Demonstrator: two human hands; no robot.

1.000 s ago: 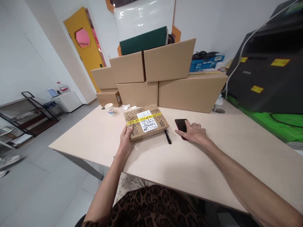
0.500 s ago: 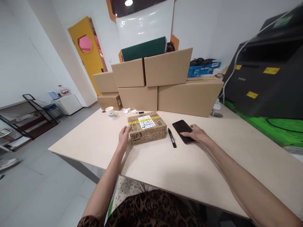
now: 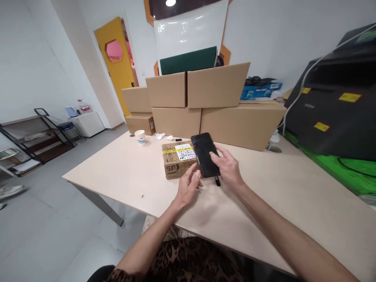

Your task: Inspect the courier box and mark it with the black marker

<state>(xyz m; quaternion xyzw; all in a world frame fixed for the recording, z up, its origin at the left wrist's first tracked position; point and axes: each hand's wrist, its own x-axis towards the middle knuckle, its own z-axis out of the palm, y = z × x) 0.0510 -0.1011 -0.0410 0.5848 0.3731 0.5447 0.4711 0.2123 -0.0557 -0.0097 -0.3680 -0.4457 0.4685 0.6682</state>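
A black smartphone (image 3: 205, 154), its screen dark, is held up off the table in my right hand (image 3: 230, 168). My right thumb lies over the screen's edge, with the fingers behind the right side. My left hand (image 3: 188, 186) is at the phone's lower left corner, fingers apart and slightly curved; whether it touches the phone I cannot tell. Behind both sits a small cardboard parcel (image 3: 173, 156) with yellow tape and a white printed label, its right part hidden by the phone. Only the end of a black marker (image 3: 217, 181) shows below the phone.
Large cardboard boxes (image 3: 176, 121) are stacked along the table's back, a dark green box (image 3: 188, 60) on top. A paper cup (image 3: 140, 137), crumpled tissues (image 3: 160, 136) and a small black piece (image 3: 178, 140) lie before them. Black equipment (image 3: 329, 105) stands at the right.
My right hand has lifted the phone from the table and brought it left, in front of the parcel. My left hand has left the parcel's left side and moved right to the phone's corner.
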